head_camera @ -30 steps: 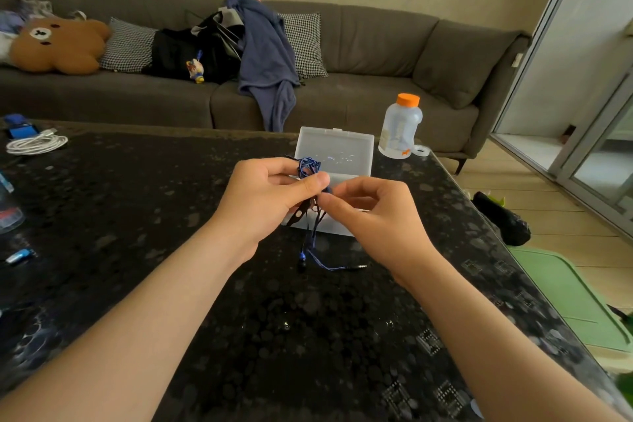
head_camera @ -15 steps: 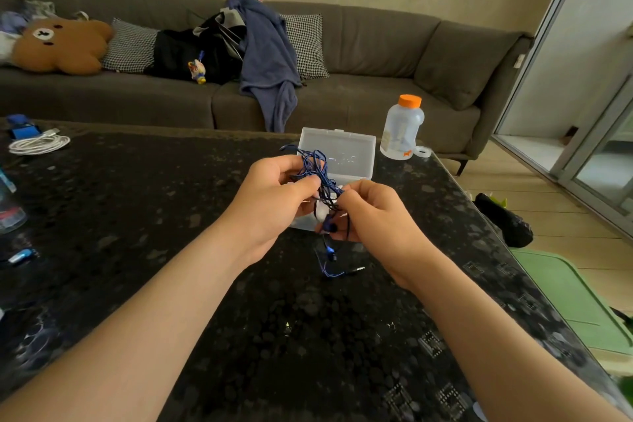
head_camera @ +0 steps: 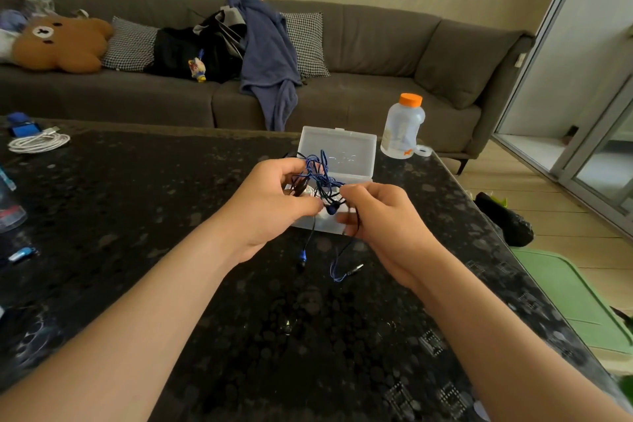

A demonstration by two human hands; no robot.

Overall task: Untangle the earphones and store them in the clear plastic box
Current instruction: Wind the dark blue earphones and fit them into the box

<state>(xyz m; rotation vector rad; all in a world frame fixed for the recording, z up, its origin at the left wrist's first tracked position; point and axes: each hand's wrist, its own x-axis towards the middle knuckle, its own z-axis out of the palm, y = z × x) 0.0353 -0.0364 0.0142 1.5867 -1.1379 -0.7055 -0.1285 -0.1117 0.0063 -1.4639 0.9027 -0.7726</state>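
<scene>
The dark speckled bench (head_camera: 137,250) carries the open clear plastic box (head_camera: 346,151), at twelve o'clock from the hands. The left hand (head_camera: 270,205) and right hand (head_camera: 387,219) each curl their grip, pinching the tangled blue earphones (head_camera: 318,171) over the box's near edge. An earbud (head_camera: 302,255) and the plug (head_camera: 354,269) dangle toward six o'clock.

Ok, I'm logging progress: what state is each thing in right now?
earphones: tangled, lifted, ends trailing down
clear plastic box: open, lid up
bottle: upright, orange cap on
white cable: coiled
left hand: grips the tangle
right hand: pinches the cord
</scene>
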